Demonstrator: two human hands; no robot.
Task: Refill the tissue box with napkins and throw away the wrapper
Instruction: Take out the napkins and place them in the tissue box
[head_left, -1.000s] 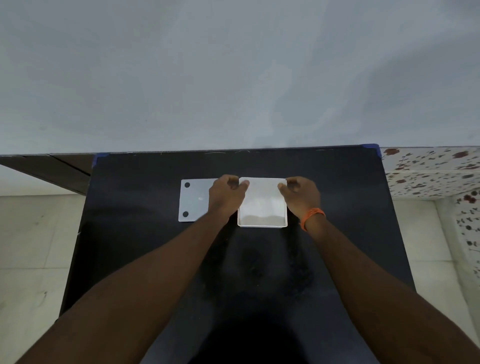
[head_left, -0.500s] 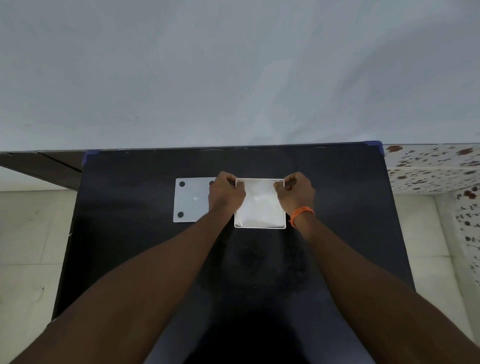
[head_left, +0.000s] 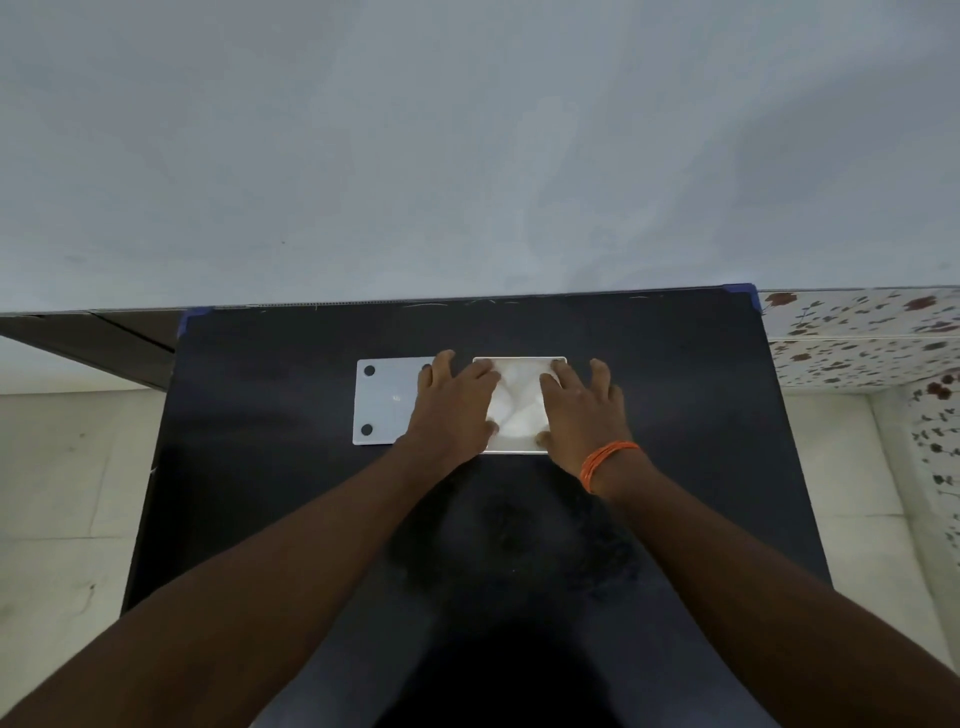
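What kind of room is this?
Probably a plain room in a home, though I can't be sure. A black table stands against a bare pale wall, on a light tiled floor, with flower-patterned tiles along one side.

left hand (head_left: 453, 405) flat, fingers spread | right hand (head_left: 582, 408) flat, fingers spread

My forearms are bare, no sleeves visible. My right wrist carries an orange thread band (head_left: 604, 462), several strands, right of frame centre.
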